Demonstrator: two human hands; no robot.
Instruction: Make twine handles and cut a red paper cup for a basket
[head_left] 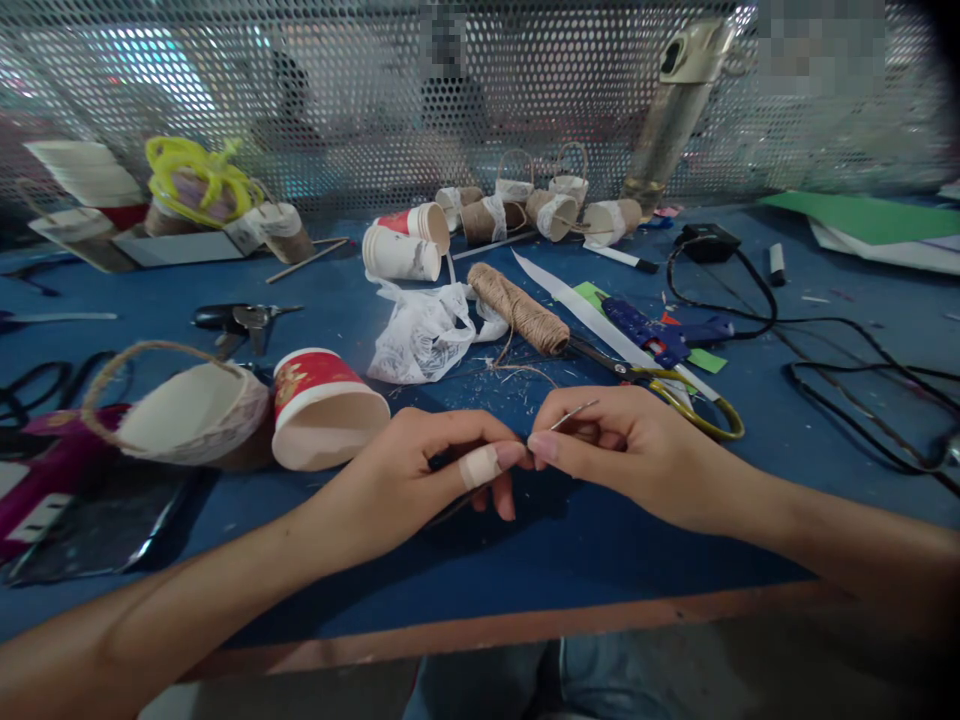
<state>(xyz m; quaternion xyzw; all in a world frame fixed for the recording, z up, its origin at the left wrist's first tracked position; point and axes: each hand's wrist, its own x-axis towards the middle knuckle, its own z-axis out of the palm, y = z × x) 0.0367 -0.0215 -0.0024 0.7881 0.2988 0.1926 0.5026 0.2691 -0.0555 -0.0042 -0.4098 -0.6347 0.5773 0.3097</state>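
Note:
Above the table's front, my left hand (442, 470) and my right hand (622, 445) meet, thumb and finger pinched together on each. A thin strand (576, 414) sticks up from the right fingers; whether it is twine or wire I cannot tell. A darker strand (450, 510) shows below my left hand, and a plaster wraps that thumb. Just beyond the hands lie a roll of brown twine (519, 308), white lace (424, 335) and yellow-handled scissors (701, 402). Left of my left hand, a red and white paper cup (326, 410) lies tilted beside a twine-handled cup basket (191, 412).
A purple glue gun (52, 470) and a dark flat phone-like slab (112, 530) lie at left. A blue glue gun (652, 330) and black cables (840, 370) are at right. Several twine-wrapped cups (551, 215) stand or lie along the perforated metal screen (337, 120).

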